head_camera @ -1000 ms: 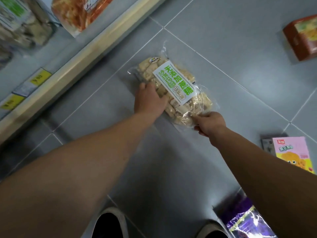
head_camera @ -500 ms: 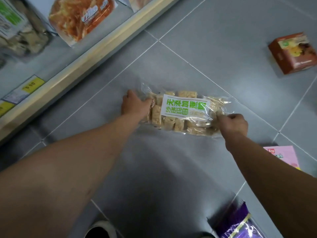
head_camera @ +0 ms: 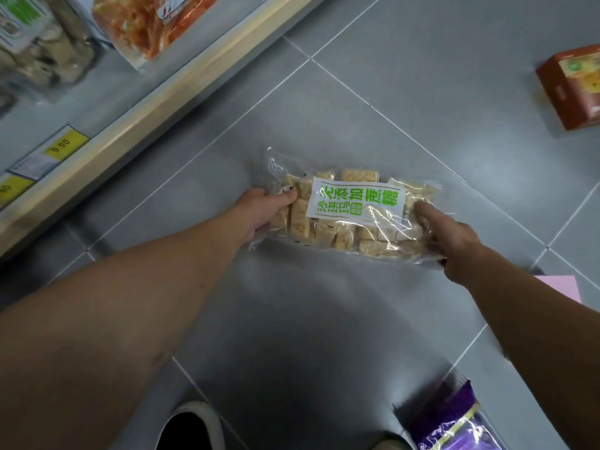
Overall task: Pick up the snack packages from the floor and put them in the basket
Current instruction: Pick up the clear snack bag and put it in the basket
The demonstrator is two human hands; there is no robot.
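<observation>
Snack package (head_camera: 350, 212) of tan squares, gripped by both hands.

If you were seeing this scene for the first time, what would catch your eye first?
The clear snack bag of pale puffed squares with a white, green-lettered label, held mid-frame by the left hand and the right hand. Then the red-brown box on the grey floor at far right, and the purple packet at bottom right.
</observation>
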